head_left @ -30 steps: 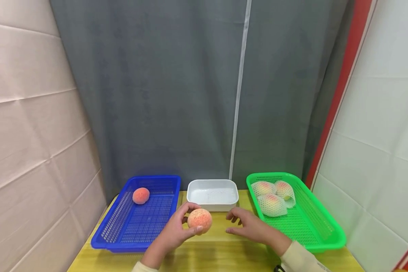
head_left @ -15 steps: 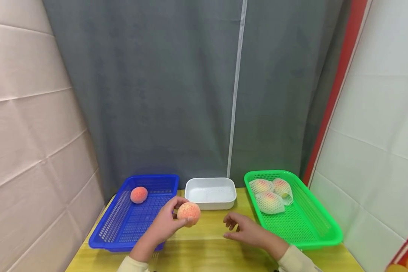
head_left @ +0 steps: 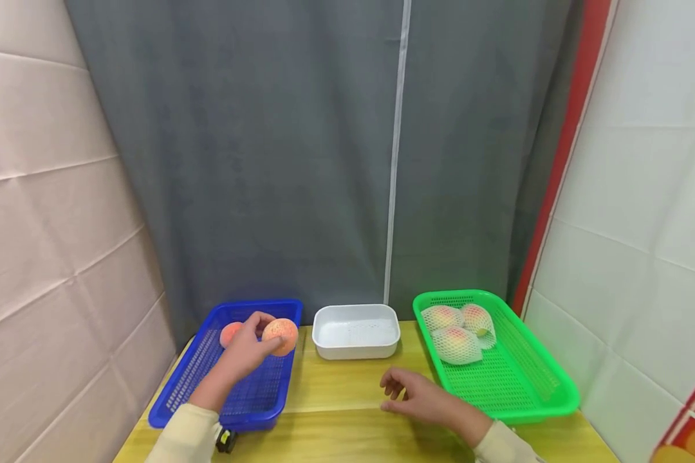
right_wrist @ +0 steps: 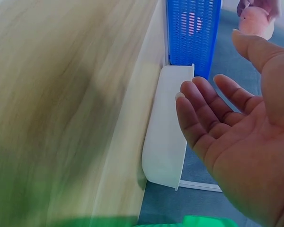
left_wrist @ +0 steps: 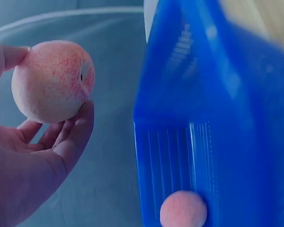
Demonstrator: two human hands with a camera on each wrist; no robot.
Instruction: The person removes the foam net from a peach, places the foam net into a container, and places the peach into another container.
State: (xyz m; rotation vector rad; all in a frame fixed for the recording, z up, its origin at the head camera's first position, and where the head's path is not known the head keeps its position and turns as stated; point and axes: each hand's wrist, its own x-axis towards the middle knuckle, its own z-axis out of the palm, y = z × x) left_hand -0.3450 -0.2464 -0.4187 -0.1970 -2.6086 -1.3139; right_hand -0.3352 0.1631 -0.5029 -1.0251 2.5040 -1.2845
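Currently, the left hand [head_left: 246,352] is reaching forward over the blue perforated plastic basket [head_left: 264,389], its thumb and fingers gripping a round, speckled orange-pink peach [head_left: 281,335]. That peach is appearing above the basket's right edge in the head view, held apart from it. A 2nd pink peach [head_left: 230,333] is lying inside, partly hidden by the hand. The right hand [head_left: 419,395] is hovering over the yellow wooden table [head_left: 336,392], fingers loosely bent, near the left edge of the green plastic basket [head_left: 518,389], where 3 net-wrapped peaches [head_left: 457,345] are lying. Between the baskets, a white rectangular tray [head_left: 356,353] is standing, tabletop stretching before it.
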